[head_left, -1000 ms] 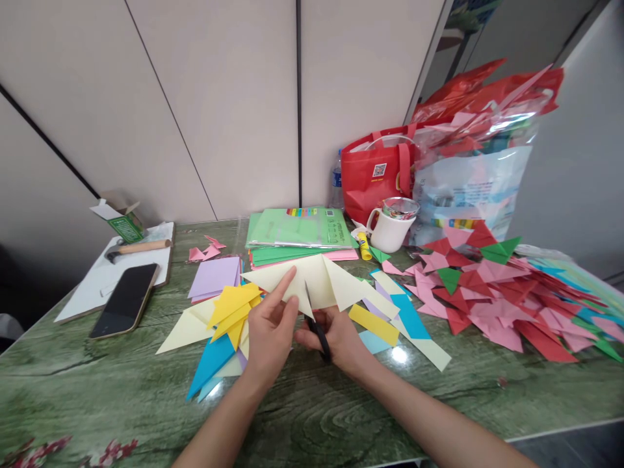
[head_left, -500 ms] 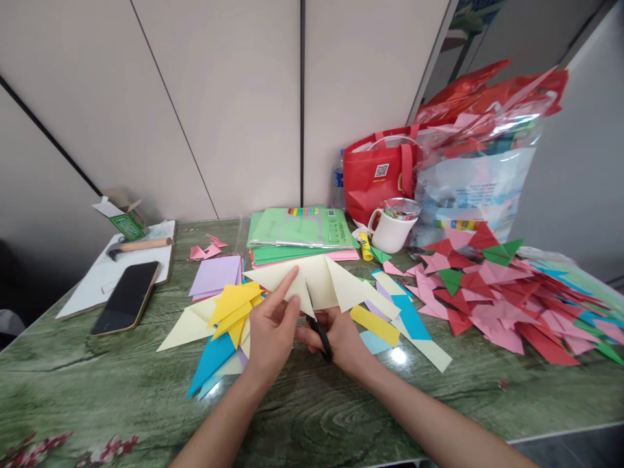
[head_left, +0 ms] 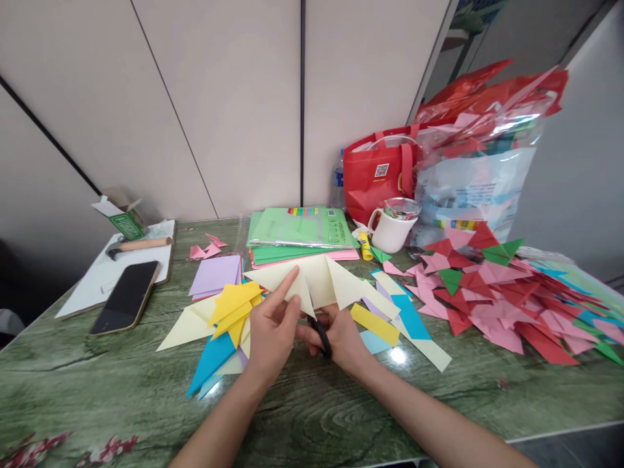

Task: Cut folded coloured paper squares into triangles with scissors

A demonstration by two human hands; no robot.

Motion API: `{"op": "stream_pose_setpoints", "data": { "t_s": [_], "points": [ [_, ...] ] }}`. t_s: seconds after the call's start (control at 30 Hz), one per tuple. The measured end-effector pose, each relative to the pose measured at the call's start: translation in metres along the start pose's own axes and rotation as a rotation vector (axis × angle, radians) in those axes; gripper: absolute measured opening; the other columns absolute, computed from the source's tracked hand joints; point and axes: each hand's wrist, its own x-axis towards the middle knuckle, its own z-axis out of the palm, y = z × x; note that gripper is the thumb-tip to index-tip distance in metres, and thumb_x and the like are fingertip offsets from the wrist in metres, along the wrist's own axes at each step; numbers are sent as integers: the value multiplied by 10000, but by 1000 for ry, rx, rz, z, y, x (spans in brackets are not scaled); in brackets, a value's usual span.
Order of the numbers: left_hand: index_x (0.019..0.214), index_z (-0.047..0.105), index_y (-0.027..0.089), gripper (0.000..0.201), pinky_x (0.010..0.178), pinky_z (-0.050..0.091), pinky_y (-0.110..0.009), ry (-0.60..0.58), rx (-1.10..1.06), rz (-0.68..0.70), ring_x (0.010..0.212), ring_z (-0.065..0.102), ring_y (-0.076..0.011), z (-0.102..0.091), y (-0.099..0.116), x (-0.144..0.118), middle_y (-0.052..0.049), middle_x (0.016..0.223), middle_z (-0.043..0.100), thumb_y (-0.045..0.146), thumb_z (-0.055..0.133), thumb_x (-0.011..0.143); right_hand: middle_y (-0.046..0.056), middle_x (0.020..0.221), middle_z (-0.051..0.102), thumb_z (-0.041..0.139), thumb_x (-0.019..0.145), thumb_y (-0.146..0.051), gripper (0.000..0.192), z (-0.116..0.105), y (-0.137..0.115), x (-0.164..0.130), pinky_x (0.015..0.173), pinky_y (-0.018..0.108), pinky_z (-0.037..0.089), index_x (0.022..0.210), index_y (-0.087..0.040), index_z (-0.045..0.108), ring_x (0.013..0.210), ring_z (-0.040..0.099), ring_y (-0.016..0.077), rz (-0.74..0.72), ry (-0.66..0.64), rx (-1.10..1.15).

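A cream sheet of paper point(head_left: 319, 279) with creases is held up over the table, slit partway up from its lower edge. My left hand point(head_left: 275, 325) pinches its left part between thumb and fingers, the index finger lying along the paper. In my right hand point(head_left: 336, 335) are black-handled scissors point(head_left: 320, 335), whose blades sit in the slit. Just left of my left hand lie yellow folded papers point(head_left: 234, 305), a cream triangle point(head_left: 188, 325) and blue pieces point(head_left: 214, 364). To the right of my right hand are cut strips, among them a yellow strip point(head_left: 375, 325) and a blue piece point(head_left: 412, 318).
Behind stand a green paper pack point(head_left: 299, 227), a glue stick point(head_left: 365, 247), a white mug point(head_left: 394, 231) and a red bag point(head_left: 373, 172). Red and pink folded papers point(head_left: 492, 299) heap up at right. A phone point(head_left: 127, 296) and a hammer point(head_left: 141, 245) lie at left.
Very little differs. The scissor blades show slightly more in the slit of the cream paper; both hands stay in nearly the same place.
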Motion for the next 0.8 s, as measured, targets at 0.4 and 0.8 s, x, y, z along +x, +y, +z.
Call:
{"op": "stream_pose_setpoints", "data": {
  "t_s": [0.4,0.8],
  "points": [
    [1233,552,184,484,534,470,-211,25,23,35,536,539,-96,0,-1,0,9,657,633,228,583,752,-46,536,513,798,474,-371,464,0,-6,0,473,258,400,837,-184,576,475,465,133,-13,-3,82],
    [1194,586,198,442,457,357,-158,144,13,69,459,398,-51,-8,2,10,60,527,514,228,608,753,-54,551,555,784,543,-373,419,-3,-4,0,461,224,412,800,-169,524,459,518,109,64,-137,40]
  ]
}}
